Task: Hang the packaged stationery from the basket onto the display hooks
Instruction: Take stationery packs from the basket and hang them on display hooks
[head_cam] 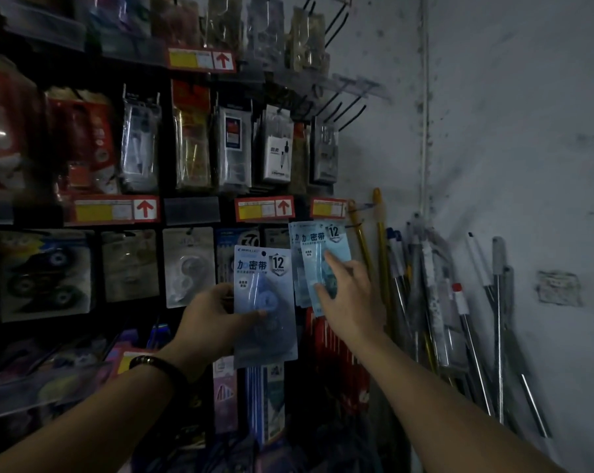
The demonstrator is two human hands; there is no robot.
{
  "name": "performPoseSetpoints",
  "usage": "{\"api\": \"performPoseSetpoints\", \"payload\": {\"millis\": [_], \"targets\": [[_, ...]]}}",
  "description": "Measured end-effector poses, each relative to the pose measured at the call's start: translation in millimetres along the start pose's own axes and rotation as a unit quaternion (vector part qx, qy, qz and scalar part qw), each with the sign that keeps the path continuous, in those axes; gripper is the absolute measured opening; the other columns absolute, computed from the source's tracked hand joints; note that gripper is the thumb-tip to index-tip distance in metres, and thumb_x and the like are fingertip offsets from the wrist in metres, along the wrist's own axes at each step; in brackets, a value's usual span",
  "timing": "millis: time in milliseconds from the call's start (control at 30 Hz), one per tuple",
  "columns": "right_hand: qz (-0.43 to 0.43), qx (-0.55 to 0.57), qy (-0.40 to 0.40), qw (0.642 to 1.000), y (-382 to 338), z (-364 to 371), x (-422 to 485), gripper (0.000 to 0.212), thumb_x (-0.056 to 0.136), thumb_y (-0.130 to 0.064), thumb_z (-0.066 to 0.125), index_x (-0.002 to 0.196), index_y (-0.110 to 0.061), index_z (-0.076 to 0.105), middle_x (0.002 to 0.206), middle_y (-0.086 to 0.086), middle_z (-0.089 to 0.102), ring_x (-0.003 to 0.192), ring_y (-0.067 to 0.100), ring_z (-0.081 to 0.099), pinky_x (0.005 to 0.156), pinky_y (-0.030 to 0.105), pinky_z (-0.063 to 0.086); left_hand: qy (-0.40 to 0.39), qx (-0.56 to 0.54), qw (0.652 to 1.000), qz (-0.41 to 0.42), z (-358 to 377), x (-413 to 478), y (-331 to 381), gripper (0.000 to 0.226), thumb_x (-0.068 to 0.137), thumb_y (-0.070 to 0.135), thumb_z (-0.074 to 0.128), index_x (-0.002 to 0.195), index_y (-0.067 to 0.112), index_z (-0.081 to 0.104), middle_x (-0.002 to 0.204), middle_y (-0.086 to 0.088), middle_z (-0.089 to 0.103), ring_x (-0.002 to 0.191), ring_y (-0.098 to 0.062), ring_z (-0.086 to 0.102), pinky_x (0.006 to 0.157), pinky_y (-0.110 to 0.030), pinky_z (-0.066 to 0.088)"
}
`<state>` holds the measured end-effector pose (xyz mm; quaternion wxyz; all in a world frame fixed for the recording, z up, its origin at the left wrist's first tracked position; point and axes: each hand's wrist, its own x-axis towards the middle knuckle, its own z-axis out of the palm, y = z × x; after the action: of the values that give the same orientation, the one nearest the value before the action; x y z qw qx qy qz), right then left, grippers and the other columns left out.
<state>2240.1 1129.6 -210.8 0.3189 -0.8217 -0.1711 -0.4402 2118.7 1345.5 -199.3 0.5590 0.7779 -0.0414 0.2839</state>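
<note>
Fingers of the left hand (210, 319) pinch a blue pack (265, 278) just beside the hanging packs (306, 240); the right hand (350, 298) touches those, fingers spread.

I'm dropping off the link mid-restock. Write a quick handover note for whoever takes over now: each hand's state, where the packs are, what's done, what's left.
The left hand grips one blue tape pack by its left side. It holds the pack up in front of the display, not on a hook.
The right hand rests with straight fingers on the hung tape packs at the rack's right end, below a red price tag.
Done: several matching packs hang there.
Left: hang the held pack, probably with those. The basket is not clearly in view, so remaining stock is unknown.
</note>
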Motion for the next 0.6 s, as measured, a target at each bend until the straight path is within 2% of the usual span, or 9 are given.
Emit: {"api": "performPoseSetpoints", "payload": {"millis": [67,300,500,600], "targets": [[-0.002,0.001,0.011,1.000,2,2,-3,0.065,0.101,-0.047,0.062,0.160,-0.038,0.037,0.142,0.000,0.042,0.124,0.019,0.051,0.088,0.035,0.057,0.000,-0.003,1.000,-0.002,2,1,0,0.031,0.081,0.017,0.092,0.104,0.025,0.073,0.097,0.002,0.081,0.089,-0.019,0.081,0.080,-0.046,0.068],[-0.005,0.007,0.022,1.000,5,2,4,0.063,0.102,-0.048,0.059,0.160,-0.035,0.039,0.142,0.001,0.041,0.123,0.021,0.051,0.088,0.038,0.057,-0.015,-0.007,1.000,0.004,1,2,4,0.032,0.084,0.016,0.089,0.108,0.024,0.071,0.103,-0.001,0.080,0.094,-0.024,0.080,0.082,-0.050,0.068],[-0.022,0.005,0.010,1.000,5,3,15,0.066,0.102,-0.046,0.060,0.161,-0.035,0.034,0.140,0.002,0.041,0.119,0.019,0.052,0.090,0.037,0.057,-0.018,-0.006,1.000,0.006,-1,3,2,0.034,0.081,0.019,0.091,0.108,0.024,0.071,0.099,0.001,0.080,0.088,-0.019,0.081,0.067,-0.038,0.067],[-0.024,0.001,-0.005,1.000,6,7,17,0.064,0.102,-0.046,0.060,0.160,-0.036,0.035,0.138,0.002,0.044,0.118,0.018,0.051,0.089,0.031,0.053,-0.019,0.002,1.000,0.011,-3,3,1,0.035,0.081,0.020,0.091,0.108,0.026,0.069,0.102,0.002,0.079,0.088,-0.018,0.080,0.065,-0.034,0.066]]}}
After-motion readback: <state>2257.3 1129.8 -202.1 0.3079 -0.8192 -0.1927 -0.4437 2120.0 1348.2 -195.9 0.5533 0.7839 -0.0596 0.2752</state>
